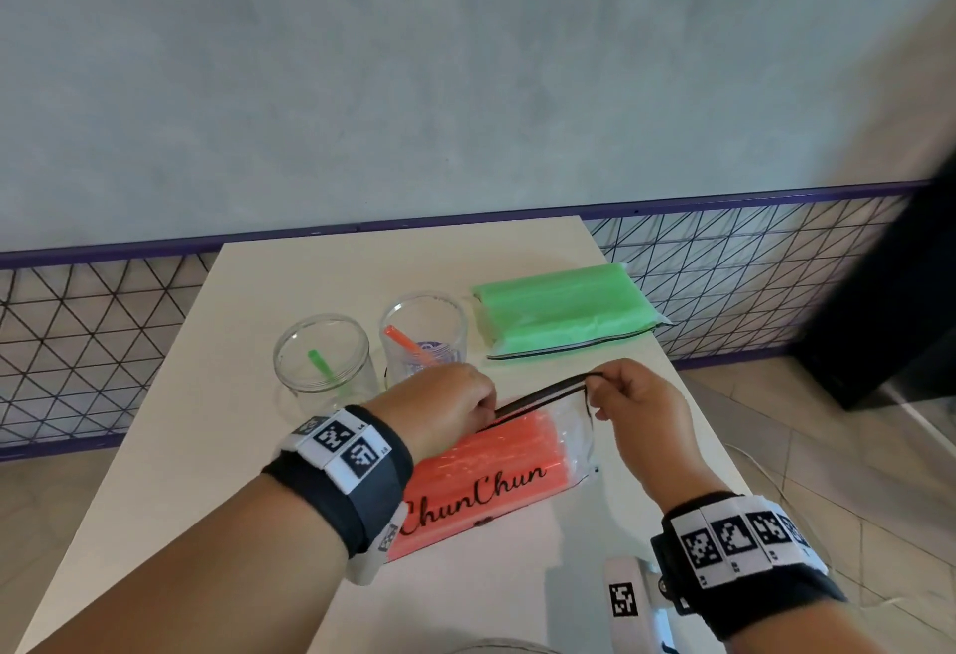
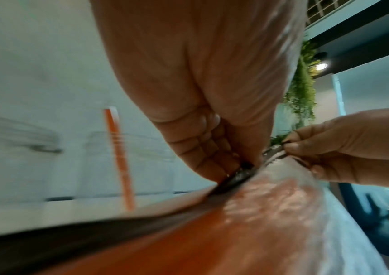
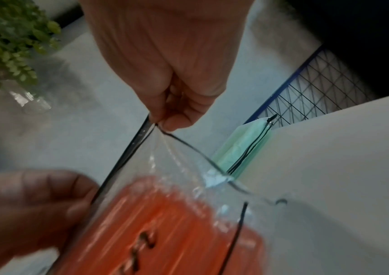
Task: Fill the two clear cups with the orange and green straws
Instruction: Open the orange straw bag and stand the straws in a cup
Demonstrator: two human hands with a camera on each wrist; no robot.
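A clear zip pouch of orange straws [image 1: 481,482] lies on the table in front of me, its far end lifted. My left hand [image 1: 455,405] pinches the pouch's black zip edge [image 2: 238,176]. My right hand [image 1: 636,394] pinches the same edge at the pouch's corner [image 3: 158,124] and holds it up. Two clear cups stand beyond: the left cup [image 1: 323,358] holds one green straw [image 1: 323,367], the right cup [image 1: 424,332] one orange straw [image 1: 408,343]. A pouch of green straws [image 1: 561,309] lies at the back right.
The beige table [image 1: 217,446] is narrow, with a purple-framed wire fence [image 1: 724,281] and a grey wall behind it. Tiled floor lies to the right. A dark object [image 1: 890,317] stands at the far right. A white tagged device [image 1: 628,596] sits near my right wrist.
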